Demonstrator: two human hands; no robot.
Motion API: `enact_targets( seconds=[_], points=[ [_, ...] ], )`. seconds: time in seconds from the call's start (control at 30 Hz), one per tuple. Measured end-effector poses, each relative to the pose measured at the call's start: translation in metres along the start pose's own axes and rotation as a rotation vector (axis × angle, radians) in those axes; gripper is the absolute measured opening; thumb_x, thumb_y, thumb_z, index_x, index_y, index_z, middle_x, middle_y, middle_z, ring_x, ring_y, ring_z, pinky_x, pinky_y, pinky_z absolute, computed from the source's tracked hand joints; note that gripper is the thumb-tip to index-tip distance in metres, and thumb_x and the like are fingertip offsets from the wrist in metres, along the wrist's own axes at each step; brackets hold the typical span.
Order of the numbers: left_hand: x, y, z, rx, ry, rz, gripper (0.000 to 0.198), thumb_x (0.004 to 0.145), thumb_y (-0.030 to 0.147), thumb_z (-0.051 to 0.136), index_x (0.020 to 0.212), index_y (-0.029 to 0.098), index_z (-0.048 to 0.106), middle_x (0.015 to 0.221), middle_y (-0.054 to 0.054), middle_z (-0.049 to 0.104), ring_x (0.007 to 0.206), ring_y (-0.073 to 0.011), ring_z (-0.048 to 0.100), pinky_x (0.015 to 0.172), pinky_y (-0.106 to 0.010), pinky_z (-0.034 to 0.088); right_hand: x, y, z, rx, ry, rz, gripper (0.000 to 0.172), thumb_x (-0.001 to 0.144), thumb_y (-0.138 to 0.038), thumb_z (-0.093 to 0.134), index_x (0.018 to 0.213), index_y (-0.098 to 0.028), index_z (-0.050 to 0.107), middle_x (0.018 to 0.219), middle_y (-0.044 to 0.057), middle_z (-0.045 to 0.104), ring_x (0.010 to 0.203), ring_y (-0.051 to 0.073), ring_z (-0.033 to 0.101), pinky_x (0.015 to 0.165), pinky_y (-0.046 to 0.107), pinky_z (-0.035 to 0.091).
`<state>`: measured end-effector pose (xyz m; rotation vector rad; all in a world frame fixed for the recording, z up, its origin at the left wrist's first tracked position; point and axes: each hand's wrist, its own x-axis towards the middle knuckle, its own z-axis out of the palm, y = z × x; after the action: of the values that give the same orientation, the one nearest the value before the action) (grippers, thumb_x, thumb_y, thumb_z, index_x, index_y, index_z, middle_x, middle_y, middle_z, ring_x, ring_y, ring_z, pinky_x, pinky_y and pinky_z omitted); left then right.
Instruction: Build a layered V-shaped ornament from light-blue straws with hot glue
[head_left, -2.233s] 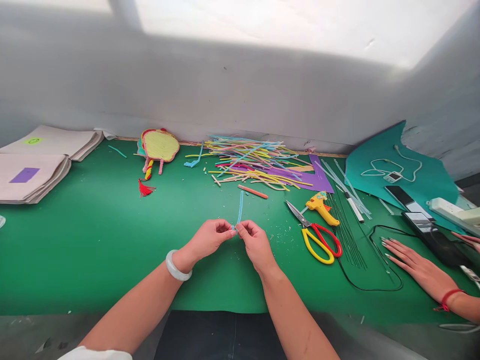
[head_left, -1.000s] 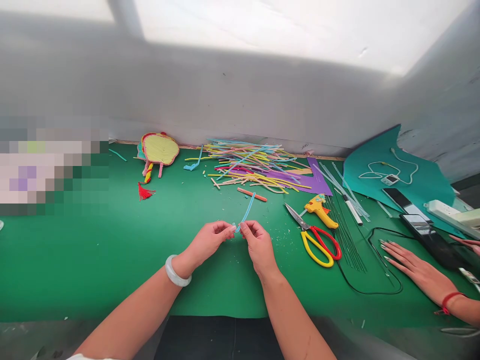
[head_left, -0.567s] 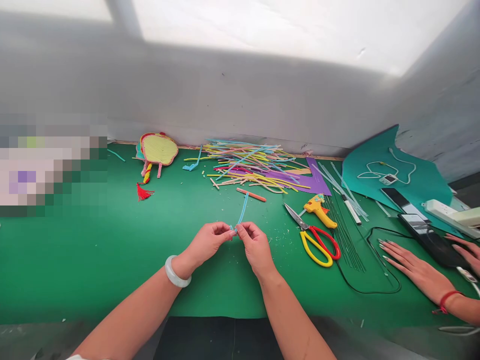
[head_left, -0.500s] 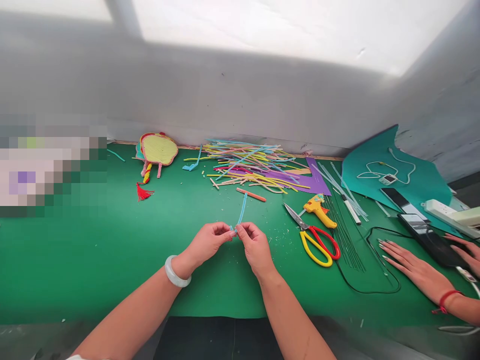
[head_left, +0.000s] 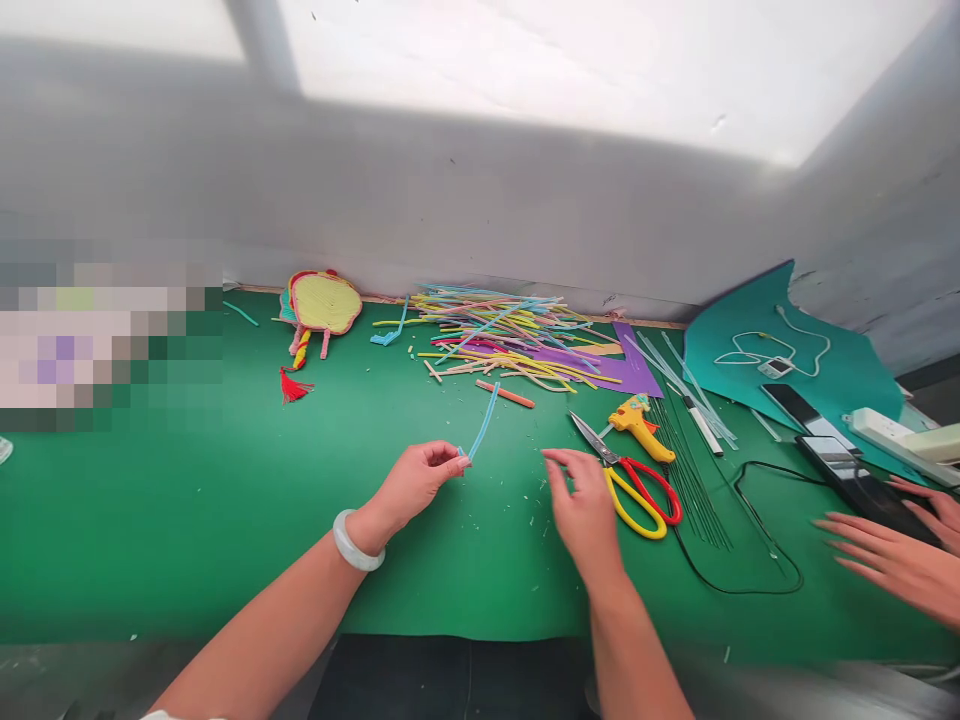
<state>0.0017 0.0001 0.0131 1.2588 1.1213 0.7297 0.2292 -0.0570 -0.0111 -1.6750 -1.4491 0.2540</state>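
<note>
Blue strip now left hand only; right hand released.

Yellow glue gun, coloured strip pile, woven fan

**Item 1:** a thin light-blue strip, straight along most of its length. The left hand is pinching its near end between thumb and fingertips. The rest is slanting away and to the right over the green desk. Whether its far tip is touching the desk cannot be told.

**Item 2:** scissors with 1 yellow and 1 red handle loop are lying flat on the desk. The blades are lying together and pointing away and to the left. The right hand is hovering open, fingers spread, just beside the yellow loop. Contact cannot be told.
</note>
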Motion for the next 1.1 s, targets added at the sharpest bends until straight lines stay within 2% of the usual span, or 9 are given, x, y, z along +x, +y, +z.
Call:
enact_targets(
  seconds=[0.07,0.2,0.3,0.4,0.57,0.73,0.87,1.0,1.1],
  points=[
    [-0.002,0.001,0.001,0.007,-0.004,-0.001,0.035,0.07,0.052,0.071,0.073,0.018,0.065,0.073,-0.001,0.067,0.073,-0.016,0.059,0.074,-0.029,0.046,0.001,0.033,-0.026,-0.255,0.033,-0.029,0.032,0.092,-0.037,0.045,0.105,-0.021,0.069,0.109,0.014,0.063,0.108,0.029,0.055,0.099,0.046,0.041],
    [-0.004,0.004,0.001,0.025,-0.004,0.001,0.034,0.071,0.052,0.07,0.073,0.018,0.066,0.072,-0.001,0.067,0.072,-0.0161,0.059,0.072,-0.029,0.045,0.0,0.095,-0.071,-0.575,-0.12,0.097,0.042,0.087,-0.037,0.045,0.119,-0.017,0.064,0.115,0.018,0.06,0.107,0.034,0.055,0.094,0.049,0.044],
    [-0.003,0.003,0.001,0.038,0.004,0.003,0.035,0.071,0.054,0.069,0.073,0.019,0.066,0.072,-0.001,0.067,0.072,-0.0166,0.058,0.071,-0.029,0.045,0.002,0.122,-0.089,-0.596,-0.255,0.17,0.048,0.084,-0.042,0.05,0.125,-0.02,0.061,0.11,0.015,0.061,0.103,0.033,0.059,0.089,0.047,0.047],
    [-0.002,0.002,0.0,0.048,0.007,0.005,0.036,0.07,0.054,0.069,0.073,0.019,0.065,0.072,-0.001,0.066,0.072,-0.0166,0.058,0.07,-0.029,0.044,0.011,0.129,-0.095,-0.489,-0.323,0.202,0.057,0.08,-0.044,0.054,0.132,-0.022,0.056,0.106,0.012,0.062,0.099,0.03,0.061,0.086,0.044,0.05],
    [0.0,0.0,0.0,0.059,0.002,0.009,0.034,0.07,0.052,0.069,0.072,0.019,0.065,0.069,0.0,0.065,0.068,-0.0156,0.057,0.068,-0.028,0.043,0.026,0.121,-0.096,-0.329,-0.453,0.322,0.069,0.071,-0.044,0.059,0.133,-0.014,0.052,0.086,0.006,0.062,0.071,0.021,0.06,0.067,0.033,0.052],
    [0.002,-0.003,0.0,0.058,0.009,0.016,0.031,0.071,0.05,0.068,0.072,0.018,0.064,0.069,0.0,0.064,0.067,-0.0146,0.055,0.067,-0.028,0.041,0.023,0.104,-0.1,-0.298,-0.427,0.35,0.066,0.068,-0.039,0.058,0.131,-0.018,0.055,0.094,0.009,0.067,0.075,0.022,0.064,0.062,0.031,0.05],
    [0.002,-0.004,-0.001,0.059,0.003,0.014,0.032,0.071,0.049,0.069,0.073,0.018,0.065,0.068,0.001,0.064,0.066,-0.014,0.053,0.066,-0.027,0.04,0.013,0.08,-0.099,-0.119,-0.392,0.403,0.076,0.069,-0.048,0.064,0.139,-0.023,0.048,0.09,0.005,0.068,0.071,0.021,0.064,0.062,0.031,0.05],
    [0.001,-0.004,0.0,0.058,-0.011,0.009,0.034,0.07,0.051,0.069,0.072,0.018,0.065,0.067,0.001,0.064,0.065,-0.0139,0.053,0.065,-0.027,0.04,0.001,0.046,-0.087,0.032,-0.461,0.405,0.052,0.069,-0.055,0.07,0.112,-0.026,0.064,0.08,0.002,0.065,0.07,0.019,0.059,0.065,0.029,0.049],
    [0.0,-0.002,0.0,0.058,-0.017,0.005,0.035,0.07,0.052,0.069,0.072,0.018,0.064,0.068,0.001,0.063,0.064,-0.0134,0.052,0.065,-0.027,0.039,-0.003,0.018,-0.081,-0.032,-0.578,0.319,0.04,0.072,-0.059,0.066,0.096,-0.027,0.065,0.065,-0.003,0.055,0.058,0.016,0.047,0.056,0.027,0.044]
  ],
)
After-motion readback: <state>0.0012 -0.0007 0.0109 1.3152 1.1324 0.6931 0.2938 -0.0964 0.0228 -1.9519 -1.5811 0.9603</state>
